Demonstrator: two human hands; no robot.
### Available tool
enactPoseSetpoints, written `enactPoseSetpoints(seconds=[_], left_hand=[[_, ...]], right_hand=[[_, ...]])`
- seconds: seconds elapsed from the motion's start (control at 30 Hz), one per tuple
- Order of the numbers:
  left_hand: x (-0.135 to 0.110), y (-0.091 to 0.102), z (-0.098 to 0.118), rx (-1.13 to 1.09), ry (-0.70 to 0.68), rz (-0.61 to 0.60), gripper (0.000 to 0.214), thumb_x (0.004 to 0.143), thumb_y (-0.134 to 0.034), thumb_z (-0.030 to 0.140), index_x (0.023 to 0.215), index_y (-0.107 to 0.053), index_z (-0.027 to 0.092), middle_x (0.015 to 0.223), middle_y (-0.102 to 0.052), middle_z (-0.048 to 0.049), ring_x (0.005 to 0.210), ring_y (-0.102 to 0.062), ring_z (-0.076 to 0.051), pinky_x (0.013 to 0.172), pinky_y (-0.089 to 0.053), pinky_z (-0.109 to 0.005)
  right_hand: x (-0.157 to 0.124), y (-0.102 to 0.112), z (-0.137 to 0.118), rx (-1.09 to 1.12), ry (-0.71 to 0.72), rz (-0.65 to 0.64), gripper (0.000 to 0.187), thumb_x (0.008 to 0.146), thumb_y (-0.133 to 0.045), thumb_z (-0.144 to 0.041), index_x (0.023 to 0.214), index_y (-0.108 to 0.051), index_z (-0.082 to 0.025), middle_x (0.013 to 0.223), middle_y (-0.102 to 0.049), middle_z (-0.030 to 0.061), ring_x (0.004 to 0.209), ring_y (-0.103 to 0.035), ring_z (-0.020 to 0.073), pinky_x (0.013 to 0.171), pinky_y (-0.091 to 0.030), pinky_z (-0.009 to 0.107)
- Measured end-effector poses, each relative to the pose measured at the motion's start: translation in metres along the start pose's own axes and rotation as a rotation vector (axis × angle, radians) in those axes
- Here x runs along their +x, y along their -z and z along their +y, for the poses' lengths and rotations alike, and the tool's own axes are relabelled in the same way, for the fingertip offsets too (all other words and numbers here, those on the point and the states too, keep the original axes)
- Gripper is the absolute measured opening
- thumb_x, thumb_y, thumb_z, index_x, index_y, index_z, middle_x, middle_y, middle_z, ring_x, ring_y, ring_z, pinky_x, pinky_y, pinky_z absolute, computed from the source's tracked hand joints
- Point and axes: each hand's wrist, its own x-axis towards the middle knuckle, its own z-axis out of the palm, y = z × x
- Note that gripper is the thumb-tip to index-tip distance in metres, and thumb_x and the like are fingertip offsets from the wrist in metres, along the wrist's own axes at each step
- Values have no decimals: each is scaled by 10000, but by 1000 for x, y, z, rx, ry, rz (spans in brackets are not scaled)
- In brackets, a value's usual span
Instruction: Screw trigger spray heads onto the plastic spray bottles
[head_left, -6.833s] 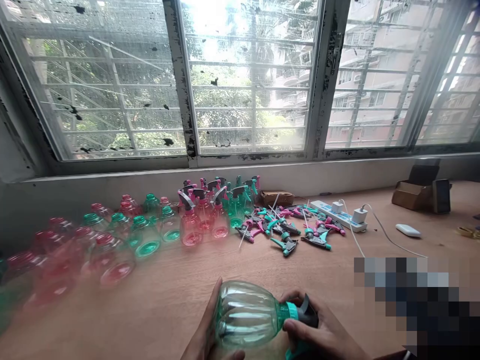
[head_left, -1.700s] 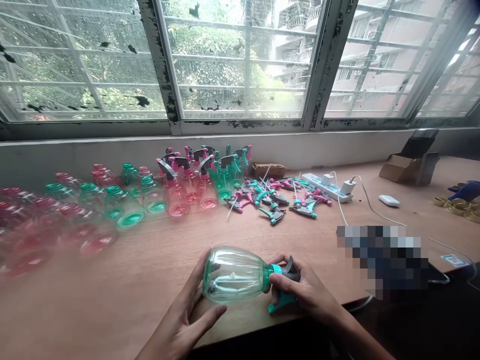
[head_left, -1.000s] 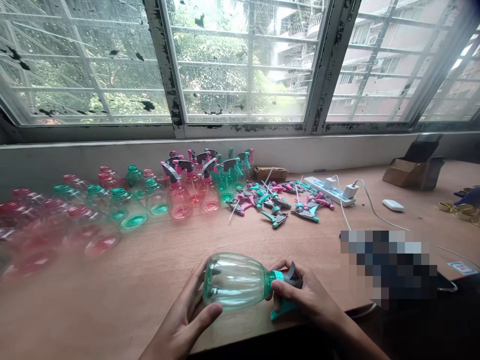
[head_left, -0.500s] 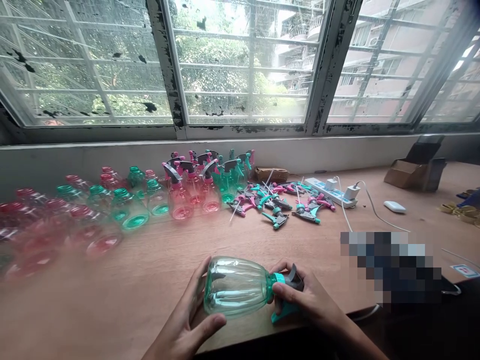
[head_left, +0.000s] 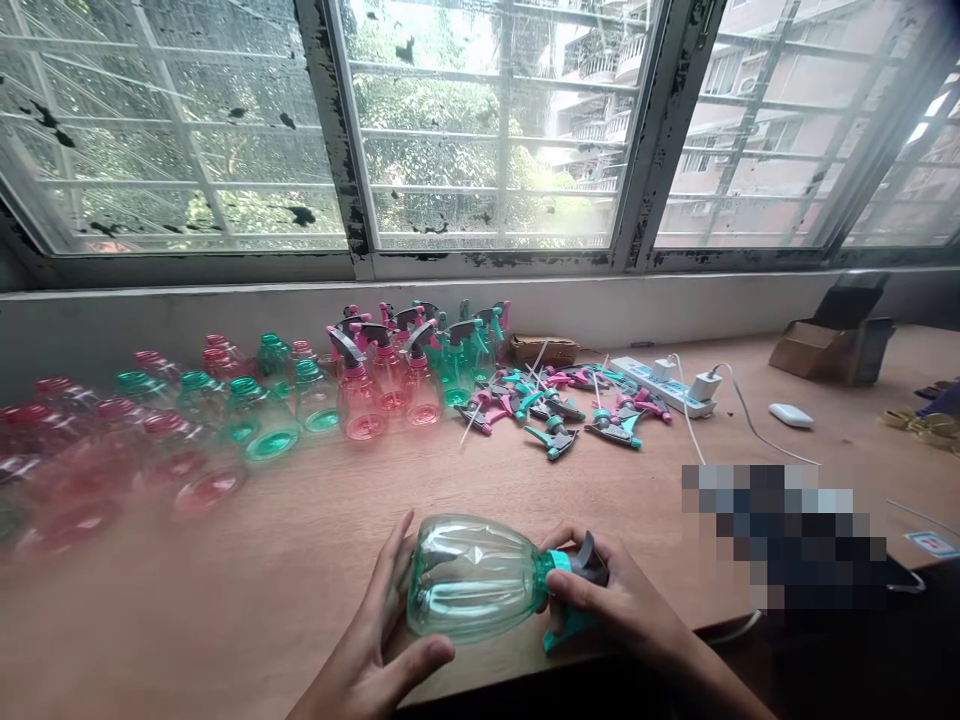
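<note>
A clear green spray bottle [head_left: 476,580] lies sideways in front of me, just above the table's near edge, with its base to the left. My right hand [head_left: 592,585] is closed round its neck and the grey and teal spray head [head_left: 589,562], thumb pressed near the teal collar. The teal trigger side points down below that hand. Beside the base, my left hand [head_left: 386,620] is open, fingers stretched up and thumb apart below. Whether its palm touches the base I cannot tell.
Red and green bottles without heads [head_left: 259,425] stand at the left. Several bottles with spray heads [head_left: 386,375] stand behind, beside a pile of loose spray heads [head_left: 551,405]. A power strip [head_left: 664,385], a white mouse-like object [head_left: 791,415] and an open cardboard box [head_left: 832,340] are to the right.
The fingers of my left hand have spread slightly away from the bottle's base. The bottle and my right hand have barely moved.
</note>
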Motion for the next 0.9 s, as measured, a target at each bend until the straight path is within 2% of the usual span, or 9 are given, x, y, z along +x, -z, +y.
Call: enactPoseSetpoints(seconds=[0.1, 0.23, 0.3, 0.4, 0.5, 0.6, 0.73, 0.8, 0.9], left_hand=[[2, -4, 4, -46, -7, -37, 835, 874, -702, 424, 1550, -213, 412, 1702, -204, -11, 1553, -205, -321, 1274, -157, -540], [3, -10, 5, 41, -103, 39, 782, 876, -707, 398, 1487, -249, 565, 1689, -224, 77, 1554, -194, -315, 1266, -37, -570], [3, -10, 4, 56, -102, 19, 791, 881, -703, 393, 1470, -224, 612, 1689, -218, 103, 1552, -203, -311, 1261, -35, -584], [1, -6, 4, 31, -71, -29, 881, 843, -745, 417, 1495, -179, 594, 1696, -209, 83, 1558, -181, -321, 1258, -39, -596], [-1, -4, 8, -17, -61, -41, 806, 862, -710, 458, 1507, -236, 546, 1701, -208, 64, 1565, -159, -307, 1268, -58, -566], [0, -7, 13, -16, -72, -32, 775, 855, -739, 402, 1469, -301, 581, 1695, -214, 103, 1568, -154, -290, 1273, -106, -536], [0, -12, 13, -106, -46, -6, 812, 841, -767, 369, 1439, -288, 639, 1666, -294, 128, 1529, -282, -289, 1271, -97, -561], [-1, -12, 12, -136, -29, -23, 860, 832, -774, 385, 1468, -243, 615, 1656, -327, 107, 1531, -278, -287, 1274, -40, -565], [-3, -11, 12, -135, -19, -2, 979, 773, -810, 455, 1541, -203, 468, 1681, -278, 24, 1555, -198, -308, 1283, -6, -536]], right_hand=[[-1, 1, 1, -4, -8, -10, 295, 799, -812, -390, 904, -654, -165, 685, -788, 6, 545, -724, 144, 566, -583, 242], [-2, 2, 2, -39, 3, -22, 265, 803, -810, -377, 890, -683, -162, 687, -797, 15, 564, -732, 157, 578, -580, 249], [-1, 3, 3, -52, 11, -25, 258, 815, -797, -385, 877, -687, -161, 690, -806, 26, 568, -733, 162, 576, -578, 251], [0, 2, 4, -49, 14, -31, 274, 822, -785, -410, 851, -679, -158, 682, -818, 43, 560, -735, 166, 574, -576, 252], [0, 1, 4, -53, -1, -16, 309, 814, -782, -448, 819, -687, -154, 664, -823, 53, 580, -751, 181, 586, -585, 256], [-1, 1, 3, -88, -9, 31, 366, 827, -743, -510, 779, -709, -149, 654, -826, 72, 623, -771, 216, 602, -595, 279], [-3, 1, 2, -128, 10, 33, 387, 839, -723, -526, 781, -723, -143, 665, -828, 87, 651, -772, 229, 641, -586, 298], [-3, 1, 2, -115, 5, 25, 383, 842, -721, -524, 792, -715, -145, 667, -824, 86, 650, -768, 228, 642, -579, 302], [-2, 1, 3, -99, -3, 3, 380, 840, -720, -527, 801, -694, -150, 638, -799, 70, 639, -759, 230, 641, -575, 318]])
